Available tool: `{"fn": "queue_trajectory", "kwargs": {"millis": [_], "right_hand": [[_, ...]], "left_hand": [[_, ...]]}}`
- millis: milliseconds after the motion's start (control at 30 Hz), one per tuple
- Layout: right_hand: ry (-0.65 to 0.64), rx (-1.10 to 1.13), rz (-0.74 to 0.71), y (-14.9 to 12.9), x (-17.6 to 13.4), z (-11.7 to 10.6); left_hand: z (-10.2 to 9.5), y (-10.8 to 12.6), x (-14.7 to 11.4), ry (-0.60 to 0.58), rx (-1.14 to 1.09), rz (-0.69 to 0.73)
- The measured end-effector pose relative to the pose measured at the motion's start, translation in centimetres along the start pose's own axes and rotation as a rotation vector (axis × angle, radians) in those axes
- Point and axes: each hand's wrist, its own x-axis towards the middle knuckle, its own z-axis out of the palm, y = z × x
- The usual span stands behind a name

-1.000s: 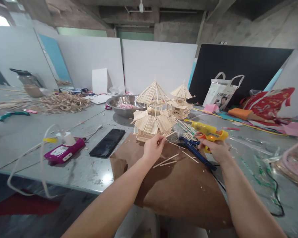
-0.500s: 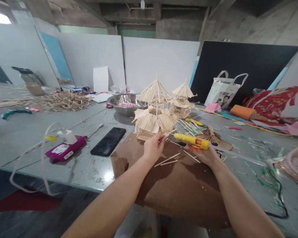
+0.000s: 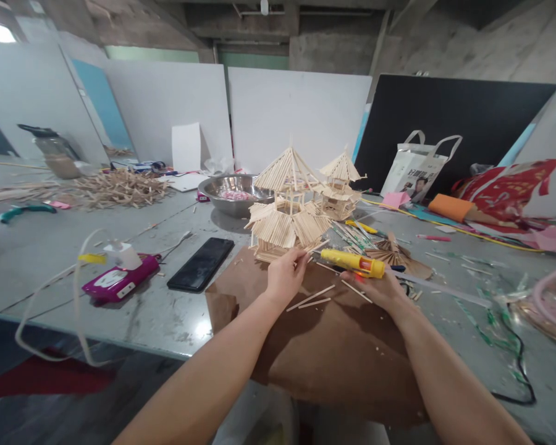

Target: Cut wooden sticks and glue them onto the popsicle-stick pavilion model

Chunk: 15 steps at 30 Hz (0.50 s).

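A yellow hot glue gun (image 3: 359,262) lies on its side in my right hand (image 3: 380,288), its nozzle pointing left and a clear glue stick trailing from its back. My left hand (image 3: 286,272) pinches a thin wooden stick (image 3: 318,246), close to the nozzle; whether the two touch I cannot tell. Just behind my left hand stands a pavilion model (image 3: 290,222) of wooden sticks with a pointed roof. A smaller pagoda model (image 3: 340,188) stands behind it to the right. Several loose sticks (image 3: 315,302) lie on the brown board (image 3: 333,364) under my hands.
A black phone (image 3: 201,264) and a purple power strip (image 3: 120,279) lie to the left. Behind the model is a steel bowl (image 3: 213,191) with pink bits. A stick pile (image 3: 120,188) lies further left. On the right, a black cord (image 3: 521,358) and a white bag (image 3: 414,167).
The glue gun and my right hand have shifted slightly left, bringing the nozzle nearer the stick. My left hand keeps its pinch, almost unmoved.
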Motion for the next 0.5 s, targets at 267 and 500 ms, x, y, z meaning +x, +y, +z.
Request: {"fn": "queue_trajectory", "kwargs": {"millis": [267,500], "right_hand": [[-0.025,0.050,0.122,0.0,0.6,-1.1],[-0.012,-0.073,0.000,0.1,0.4,-0.8]], "left_hand": [[0.0,0.0,0.0,-0.005,-0.007,-0.008],[-0.1,0.1,0.0,0.003,0.004,-0.004]]}}
